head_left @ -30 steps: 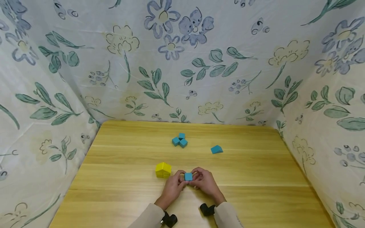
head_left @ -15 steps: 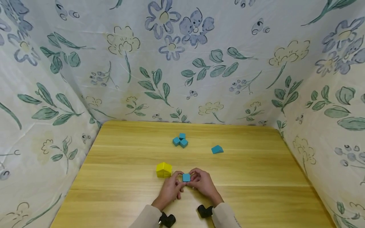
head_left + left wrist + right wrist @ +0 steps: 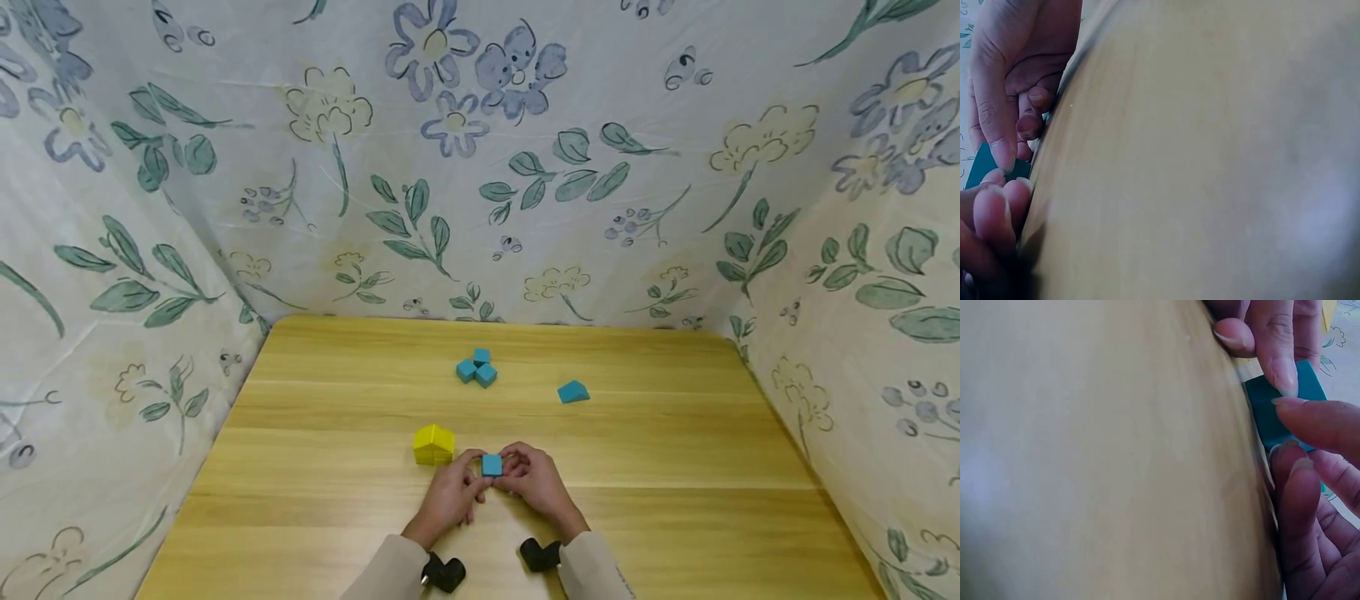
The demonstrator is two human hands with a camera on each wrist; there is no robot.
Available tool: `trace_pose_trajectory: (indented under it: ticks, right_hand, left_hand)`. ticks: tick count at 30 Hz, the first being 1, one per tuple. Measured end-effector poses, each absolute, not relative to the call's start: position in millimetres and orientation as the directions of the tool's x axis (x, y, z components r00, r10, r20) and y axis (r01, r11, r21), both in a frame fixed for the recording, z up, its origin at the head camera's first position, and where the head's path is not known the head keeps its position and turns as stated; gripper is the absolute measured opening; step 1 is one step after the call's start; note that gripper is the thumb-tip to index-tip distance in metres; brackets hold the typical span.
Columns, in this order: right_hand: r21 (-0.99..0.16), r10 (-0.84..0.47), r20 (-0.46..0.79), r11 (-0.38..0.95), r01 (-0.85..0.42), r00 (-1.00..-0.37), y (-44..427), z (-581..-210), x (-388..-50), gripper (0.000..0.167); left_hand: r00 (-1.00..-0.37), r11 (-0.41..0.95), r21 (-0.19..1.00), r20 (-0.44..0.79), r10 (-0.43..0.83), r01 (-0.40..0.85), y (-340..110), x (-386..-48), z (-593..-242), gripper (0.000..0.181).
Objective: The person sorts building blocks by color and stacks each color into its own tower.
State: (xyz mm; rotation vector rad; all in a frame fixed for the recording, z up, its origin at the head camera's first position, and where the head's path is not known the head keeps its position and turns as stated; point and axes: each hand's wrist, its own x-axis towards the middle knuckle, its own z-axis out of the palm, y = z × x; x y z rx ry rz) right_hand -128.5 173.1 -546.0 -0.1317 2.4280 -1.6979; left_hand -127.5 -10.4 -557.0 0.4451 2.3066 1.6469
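Block [image 3: 492, 465], blue, pinched in fingers of left hand [image 3: 450, 492] and right hand [image 3: 536, 482]; yellow blocks [image 3: 433, 445] left of block; unreadable marking [image 3: 623, 582] on right sleeve [image 3: 592, 565].

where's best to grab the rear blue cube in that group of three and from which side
Probably pinch the rear blue cube by its left and right faces, from above: it sits nearly square to the head view, and the left cube and right cube crowd mainly its near side. The right hand must first release its blue block.
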Motion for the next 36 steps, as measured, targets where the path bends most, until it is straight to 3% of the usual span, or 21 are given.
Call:
trace_pose_trajectory:
  ticks: [12, 21, 27, 36]
  right_hand:
    - [-0.950, -0.193, -0.092, 0.310, 0.028, -0.977, 167, -510, -117, 0.030]
    - [-0.981, -0.261, -0.128, 0.177, 0.083, -0.957, 187, -546, -130, 0.038]
    - [-0.986, -0.232, -0.139, 0.124, 0.113, -0.963, 203, -543, -144, 0.042]
    - [-0.941, -0.011, -0.080, 0.331, 0.072, -0.997, 203, -523, -188, 0.031]
  left_hand:
    - [-0.917, 0.284, 0.956, -0.049, 0.397, 0.071, -9, -127, -557, 0.034]
    - [-0.919, 0.281, 0.958, -0.063, 0.390, 0.053, -8, -127, -558, 0.035]
    - [-0.921, 0.282, 0.958, -0.057, 0.386, 0.059, -7, -128, -558, 0.036]
    - [-0.921, 0.296, 0.955, -0.092, 0.379, 0.026, -8, -128, -557, 0.037]
